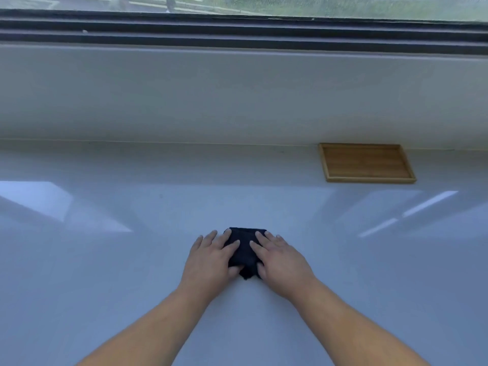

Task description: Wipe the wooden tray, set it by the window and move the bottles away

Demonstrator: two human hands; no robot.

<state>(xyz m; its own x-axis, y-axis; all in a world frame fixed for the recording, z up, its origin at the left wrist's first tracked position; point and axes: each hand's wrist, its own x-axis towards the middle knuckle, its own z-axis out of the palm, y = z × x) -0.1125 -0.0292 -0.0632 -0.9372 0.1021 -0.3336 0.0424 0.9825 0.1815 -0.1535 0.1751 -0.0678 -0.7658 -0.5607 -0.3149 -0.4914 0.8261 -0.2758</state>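
A small rectangular wooden tray [365,163] lies flat at the back right of the white counter, against the low wall under the window. It holds nothing. A folded dark cloth [244,250] lies on the counter in front of me. My left hand [211,258] and my right hand [280,260] both rest flat on it, fingers spread, one on each side, pressing it down. No bottles are in view.
The glossy white counter [105,260] stretches left and right, with window reflections on it. Behind it rises a white sill wall [184,96], then the dark window frame [237,33] and the glass.
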